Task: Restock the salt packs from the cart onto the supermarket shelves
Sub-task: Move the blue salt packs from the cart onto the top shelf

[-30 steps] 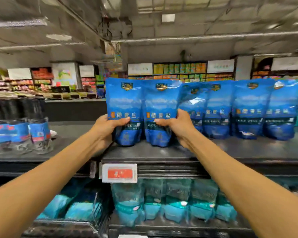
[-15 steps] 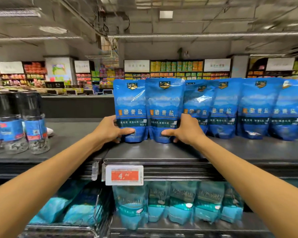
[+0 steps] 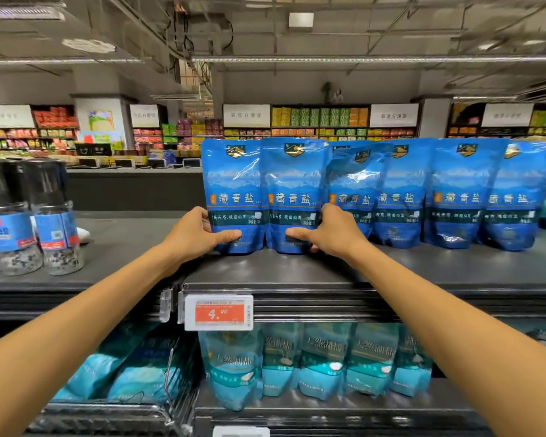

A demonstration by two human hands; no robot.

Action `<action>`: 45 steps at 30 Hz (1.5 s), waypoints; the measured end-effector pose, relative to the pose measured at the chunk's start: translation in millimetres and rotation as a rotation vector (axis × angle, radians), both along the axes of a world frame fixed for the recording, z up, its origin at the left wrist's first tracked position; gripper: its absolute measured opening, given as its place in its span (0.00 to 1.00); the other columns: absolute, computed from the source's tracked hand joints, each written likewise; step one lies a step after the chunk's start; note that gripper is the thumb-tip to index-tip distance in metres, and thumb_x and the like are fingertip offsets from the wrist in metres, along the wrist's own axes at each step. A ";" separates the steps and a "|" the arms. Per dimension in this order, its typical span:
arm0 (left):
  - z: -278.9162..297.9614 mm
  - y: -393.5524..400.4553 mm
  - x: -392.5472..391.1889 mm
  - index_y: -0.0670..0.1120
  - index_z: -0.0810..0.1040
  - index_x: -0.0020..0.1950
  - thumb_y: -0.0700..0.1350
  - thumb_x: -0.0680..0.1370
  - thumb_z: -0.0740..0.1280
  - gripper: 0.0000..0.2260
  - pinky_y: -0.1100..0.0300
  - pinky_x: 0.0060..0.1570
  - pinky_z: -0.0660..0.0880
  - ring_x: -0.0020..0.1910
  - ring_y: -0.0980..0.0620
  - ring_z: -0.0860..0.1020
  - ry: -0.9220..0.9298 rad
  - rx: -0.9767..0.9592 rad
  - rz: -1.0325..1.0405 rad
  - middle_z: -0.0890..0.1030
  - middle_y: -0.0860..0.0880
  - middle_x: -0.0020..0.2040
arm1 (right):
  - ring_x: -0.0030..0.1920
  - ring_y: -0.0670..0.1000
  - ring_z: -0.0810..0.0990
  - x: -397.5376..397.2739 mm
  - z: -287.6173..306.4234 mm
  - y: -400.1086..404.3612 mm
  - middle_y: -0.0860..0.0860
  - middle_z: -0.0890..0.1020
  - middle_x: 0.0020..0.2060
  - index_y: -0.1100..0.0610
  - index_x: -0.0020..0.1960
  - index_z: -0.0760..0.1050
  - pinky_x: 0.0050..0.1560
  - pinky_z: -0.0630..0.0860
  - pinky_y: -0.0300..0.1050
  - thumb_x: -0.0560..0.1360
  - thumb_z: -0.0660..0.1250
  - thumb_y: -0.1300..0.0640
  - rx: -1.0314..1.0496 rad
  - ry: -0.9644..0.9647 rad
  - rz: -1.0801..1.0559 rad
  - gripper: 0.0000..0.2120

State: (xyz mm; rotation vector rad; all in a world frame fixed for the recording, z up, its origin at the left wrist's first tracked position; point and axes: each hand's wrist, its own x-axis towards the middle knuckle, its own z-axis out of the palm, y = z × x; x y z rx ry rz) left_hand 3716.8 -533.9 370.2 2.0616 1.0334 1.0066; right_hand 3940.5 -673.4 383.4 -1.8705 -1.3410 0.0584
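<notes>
I am seeing my left hand [image 3: 199,236] gripping the outer edge of the leftmost blue salt pack [image 3: 234,197], thumb lying across its lower front. My right hand [image 3: 331,233] is gripping the second blue salt pack [image 3: 292,197] from its right side, thumb also pressing on the front. The two hands are sitting apart, one pack each, and both packs are standing upright, side by side and touching, on the dark top shelf [image 3: 297,269]. To their right, four more matching packs [image 3: 454,197] are standing in the same row, overlapping slightly. Far left on this shelf, clear grinder bottles [image 3: 56,222] with black caps are standing. A red price tag [image 3: 218,312] is hanging on the shelf edge, and below it teal salt bags [image 3: 325,357] are lining the lower shelf.
</notes>
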 end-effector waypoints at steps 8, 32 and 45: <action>-1.7 -8.4 -1.9 0.45 0.65 0.63 0.61 0.69 0.75 0.33 0.57 0.48 0.75 0.53 0.52 0.76 -0.026 0.076 0.116 0.75 0.48 0.56 | 0.49 0.56 0.82 5.9 -5.6 -15.5 0.56 0.81 0.48 0.61 0.59 0.67 0.39 0.74 0.47 0.69 0.75 0.37 -0.042 0.024 -0.037 0.34; -59.3 -237.6 169.6 0.45 0.71 0.43 0.45 0.78 0.62 0.06 0.64 0.22 0.64 0.24 0.54 0.68 -0.710 -0.094 -0.809 0.74 0.49 0.34 | 0.30 0.47 0.78 43.1 -83.4 -238.1 0.55 0.83 0.36 0.60 0.48 0.78 0.34 0.75 0.37 0.78 0.67 0.67 0.704 0.214 -0.112 0.04; -261.3 -457.4 324.3 0.45 0.71 0.41 0.36 0.81 0.61 0.09 0.69 0.22 0.63 0.24 0.57 0.67 -0.107 -0.480 -1.052 0.74 0.47 0.33 | 0.32 0.43 0.80 96.1 -263.3 -518.6 0.49 0.84 0.35 0.58 0.48 0.78 0.37 0.76 0.33 0.77 0.67 0.68 0.701 0.432 -0.935 0.06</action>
